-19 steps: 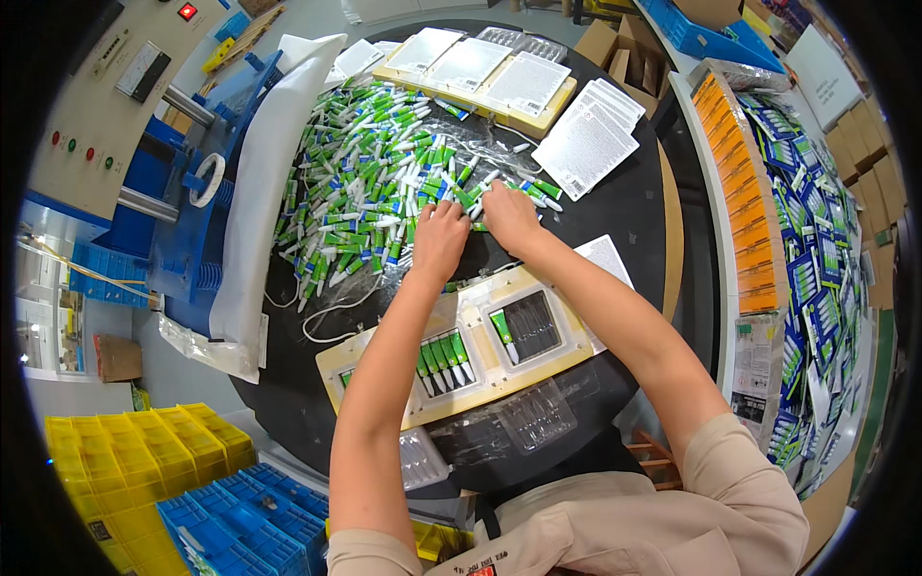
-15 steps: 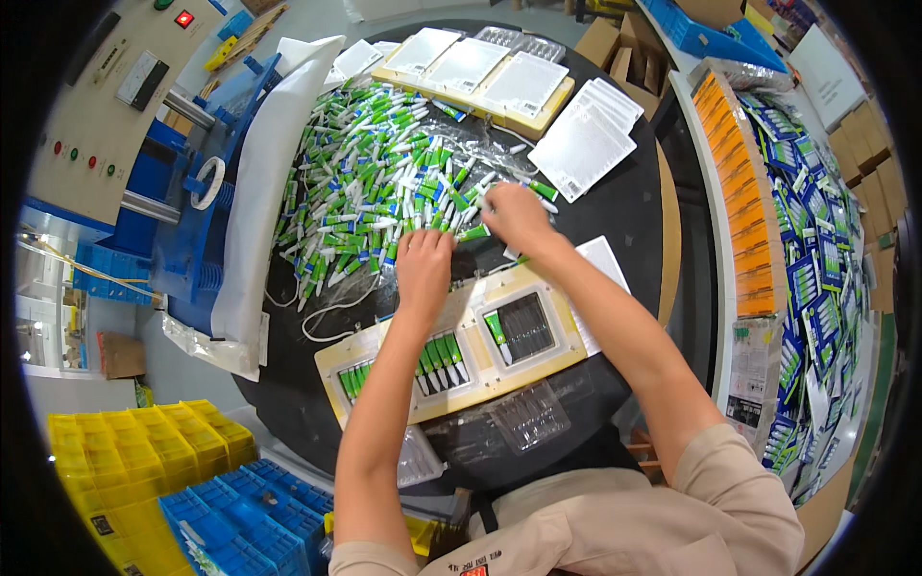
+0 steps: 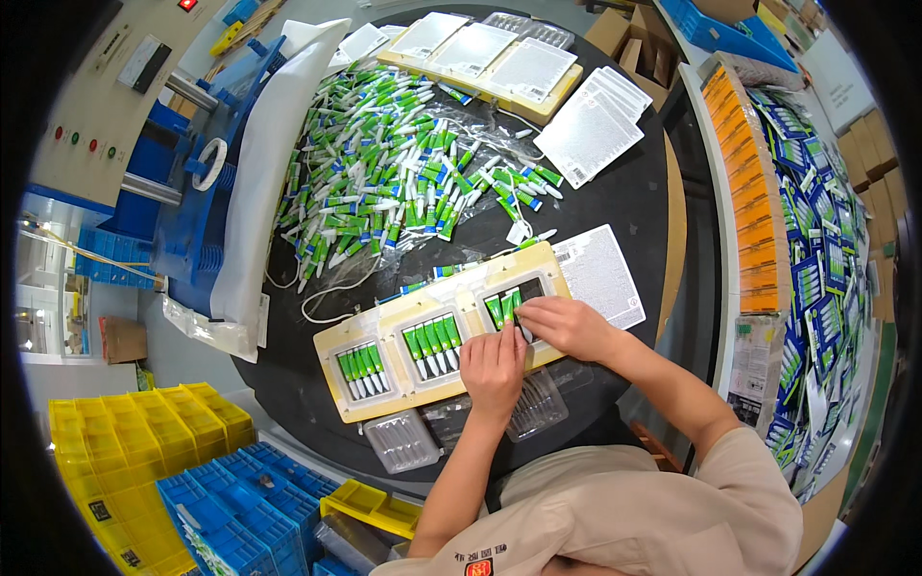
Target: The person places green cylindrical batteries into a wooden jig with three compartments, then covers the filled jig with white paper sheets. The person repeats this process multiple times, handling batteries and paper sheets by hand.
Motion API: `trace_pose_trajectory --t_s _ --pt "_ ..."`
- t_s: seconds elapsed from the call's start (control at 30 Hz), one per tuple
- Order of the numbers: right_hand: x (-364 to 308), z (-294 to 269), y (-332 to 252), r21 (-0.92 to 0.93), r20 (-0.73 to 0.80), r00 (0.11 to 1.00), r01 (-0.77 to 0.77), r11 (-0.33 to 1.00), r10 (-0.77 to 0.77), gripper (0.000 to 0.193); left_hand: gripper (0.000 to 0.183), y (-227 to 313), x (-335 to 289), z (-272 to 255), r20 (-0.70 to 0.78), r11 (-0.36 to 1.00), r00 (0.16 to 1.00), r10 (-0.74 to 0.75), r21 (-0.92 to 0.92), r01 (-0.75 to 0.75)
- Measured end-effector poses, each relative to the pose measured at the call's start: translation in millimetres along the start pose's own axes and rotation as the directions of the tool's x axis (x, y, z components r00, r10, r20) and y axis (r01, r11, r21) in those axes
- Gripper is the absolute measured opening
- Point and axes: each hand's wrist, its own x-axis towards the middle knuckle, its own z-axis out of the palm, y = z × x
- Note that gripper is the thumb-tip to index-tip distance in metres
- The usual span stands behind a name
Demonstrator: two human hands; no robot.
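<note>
A cream-yellow frame [image 3: 392, 338] with three windows lies tilted on the table before me. Upright rows of small green tubes with white caps [image 3: 434, 348] fill the left and middle windows. In the right window, more green tubes [image 3: 496, 309] stand side by side at the left. My right hand [image 3: 569, 328] pinches at a tube there, its fingertips pressed together. Just left of it, my left hand [image 3: 495, 370] is closed over the window's lower edge, its fingertips against the white ends; whatever it holds is hidden.
A heap of loose tubes [image 3: 375, 173] covers the far left of the round black table [image 3: 615, 206]. Printed white cards [image 3: 591, 134] lie at the back right, another card [image 3: 605, 274] beside the frame. Clear blister trays [image 3: 401, 442] sit in front. A blue press [image 3: 197, 192] stands left.
Both hands have come from the heap back to the frame's right window. More tubes now stand in that window. The left forearm no longer covers the left and middle windows.
</note>
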Motion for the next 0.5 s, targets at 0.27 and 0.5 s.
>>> trace_pose_trajectory --t_s 0.27,0.5 --pt "39 -11 53 -0.022 -0.252 0.835 -0.511 0.860 0.490 0.012 0.029 15 -12 5 0.155 0.981 0.982 -0.112 0.175 0.084" --pt "88 26 95 -0.252 -0.052 0.713 -0.687 0.682 0.699 0.028 0.050 7 -12 -5 0.321 0.999 0.946 -0.041 0.006 0.041"
